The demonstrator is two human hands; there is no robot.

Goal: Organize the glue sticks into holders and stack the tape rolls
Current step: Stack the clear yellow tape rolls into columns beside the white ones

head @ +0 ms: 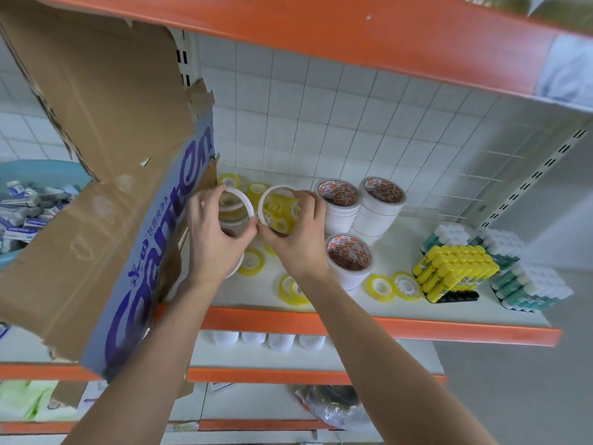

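Observation:
My left hand (pixel 215 236) grips a thin white tape roll (pixel 238 195), held over a stack of similar white rolls (pixel 236 266) at the shelf's left. My right hand (pixel 296 234) holds a second thin white tape roll (pixel 263 203) upright beside it; the two rolls nearly touch. Small yellow tape rolls (pixel 382 288) lie scattered on the white shelf (pixel 401 306), some seen through the held rings. Three stacks of wide white tape (pixel 348 255) stand right of my hands. Yellow glue sticks (pixel 455 268) fill a black holder, and green-and-white glue sticks (pixel 526 290) sit at the far right.
A torn cardboard box (pixel 106 200) with blue lettering leans against the shelf's left end, close to my left wrist. A blue basin (pixel 19 175) of small packets sits behind it. An orange shelf (pixel 321 30) hangs overhead. White containers (pixel 279 342) line the shelf below.

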